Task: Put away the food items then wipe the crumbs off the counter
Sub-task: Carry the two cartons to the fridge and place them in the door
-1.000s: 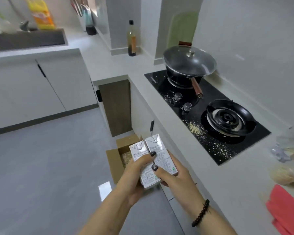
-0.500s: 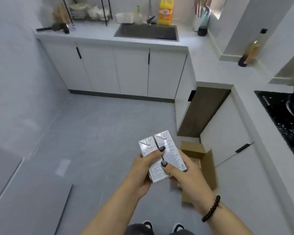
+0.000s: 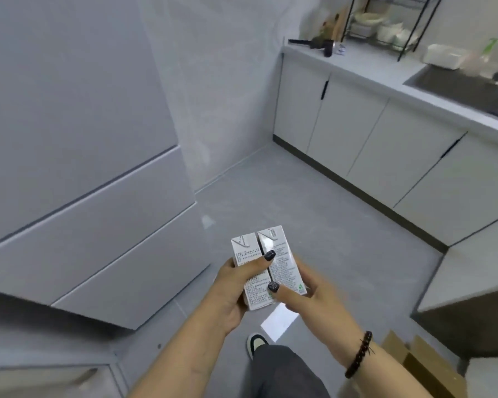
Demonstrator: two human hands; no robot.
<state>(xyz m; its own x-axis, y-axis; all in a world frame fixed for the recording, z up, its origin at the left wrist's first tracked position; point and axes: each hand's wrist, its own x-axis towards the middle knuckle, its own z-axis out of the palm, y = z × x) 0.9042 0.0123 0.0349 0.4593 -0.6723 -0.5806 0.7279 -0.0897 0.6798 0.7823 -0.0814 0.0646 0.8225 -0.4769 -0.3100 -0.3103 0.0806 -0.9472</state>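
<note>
Two small white drink cartons sit side by side in front of me, over the grey floor. My left hand (image 3: 236,285) grips the left carton (image 3: 246,254), thumb across its printed face. My right hand (image 3: 314,294) grips the right carton (image 3: 283,262), thumb pressed on its lower front. The cartons touch each other along their long edges. The stove and the crumbed counter are out of view.
A tall grey fridge (image 3: 78,168) with drawer fronts fills the left. White cabinets under a counter (image 3: 357,73) with a sink (image 3: 466,87) and dish rack (image 3: 385,24) run along the right. A cardboard box (image 3: 423,366) lies at the lower right by my foot (image 3: 256,341).
My view has swung left, away from the stove and past the sink counter toward the fridge. Both hands kept hold of the two cartons. The cardboard box slid to the lower right.
</note>
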